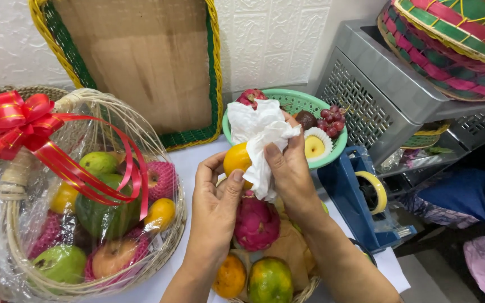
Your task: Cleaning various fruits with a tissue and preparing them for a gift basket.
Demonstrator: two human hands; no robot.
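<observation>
My left hand [215,199] holds an orange fruit [237,159] from below and the left. My right hand [289,168] grips a crumpled white tissue [258,134] and presses it against the right side of that orange. Both hands hover over a low wicker basket [304,292] that holds a pink dragon fruit [256,223] and two green-orange citrus fruits [269,279].
A wrapped gift basket [85,196] with a red ribbon bow [15,120] and mixed fruit stands at the left. Behind the hands is a green bowl [298,101] with grapes and other fruit. A blue tape dispenser [357,193] is at the right, beside a grey metal rack [388,84].
</observation>
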